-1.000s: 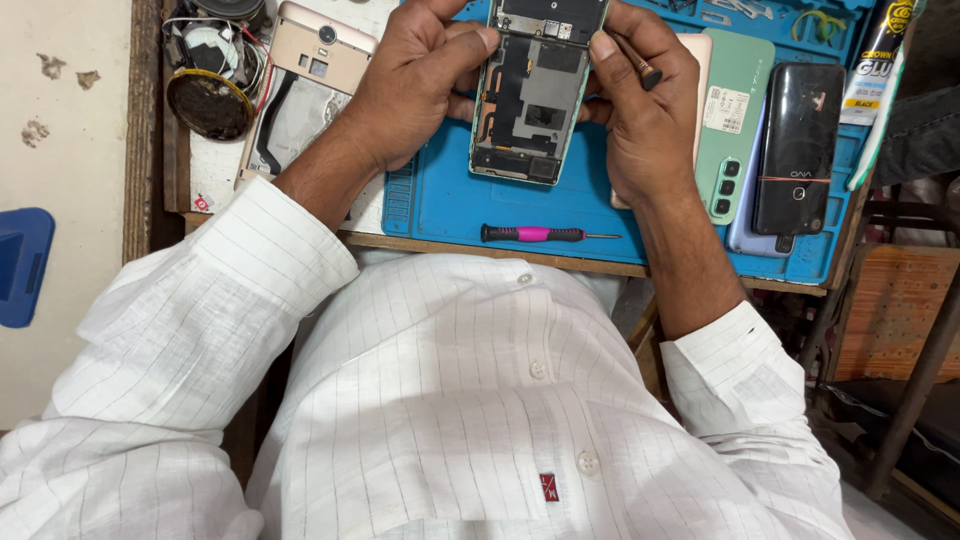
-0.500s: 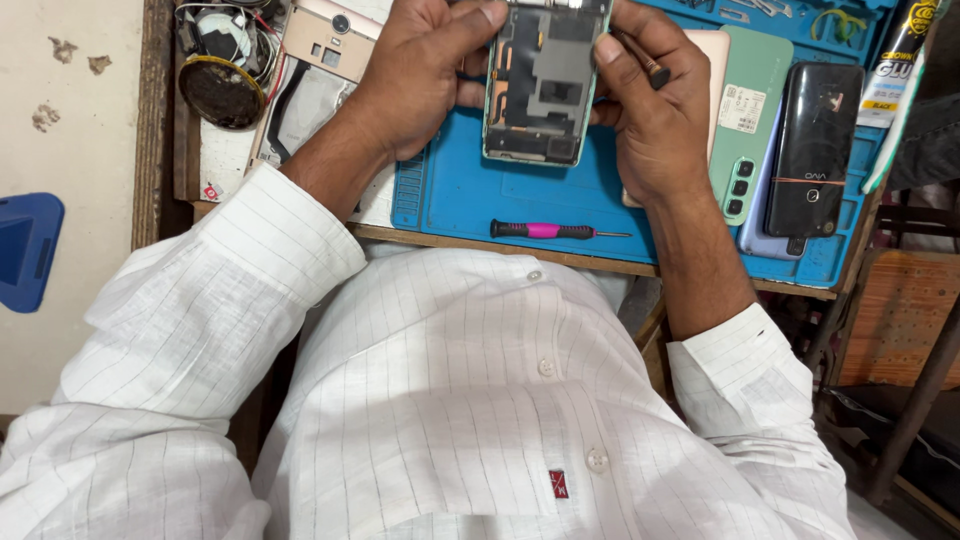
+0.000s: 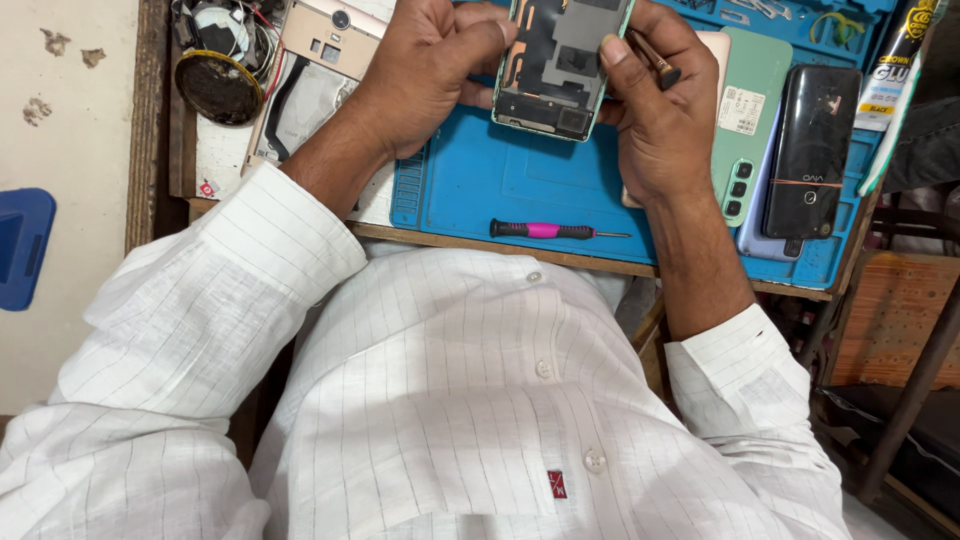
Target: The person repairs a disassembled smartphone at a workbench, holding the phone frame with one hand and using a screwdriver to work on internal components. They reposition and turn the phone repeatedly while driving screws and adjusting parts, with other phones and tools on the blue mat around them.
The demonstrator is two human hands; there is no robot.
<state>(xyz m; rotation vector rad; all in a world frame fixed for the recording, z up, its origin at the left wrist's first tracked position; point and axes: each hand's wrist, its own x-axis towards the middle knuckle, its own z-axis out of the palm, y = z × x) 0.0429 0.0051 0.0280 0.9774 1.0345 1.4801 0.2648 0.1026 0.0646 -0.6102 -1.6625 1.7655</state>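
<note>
Opened phone (image 3: 560,65) held above the blue mat's (image 3: 500,180) far edge, long axis running away from the desk's near edge; left hand (image 3: 430,70) fingers clasp its left side; right hand (image 3: 660,110) fingers pinch its right edge plus a thin dark tool (image 3: 655,62).

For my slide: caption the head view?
Both hands, left hand and right hand, hold an opened phone above a blue mat.
</note>
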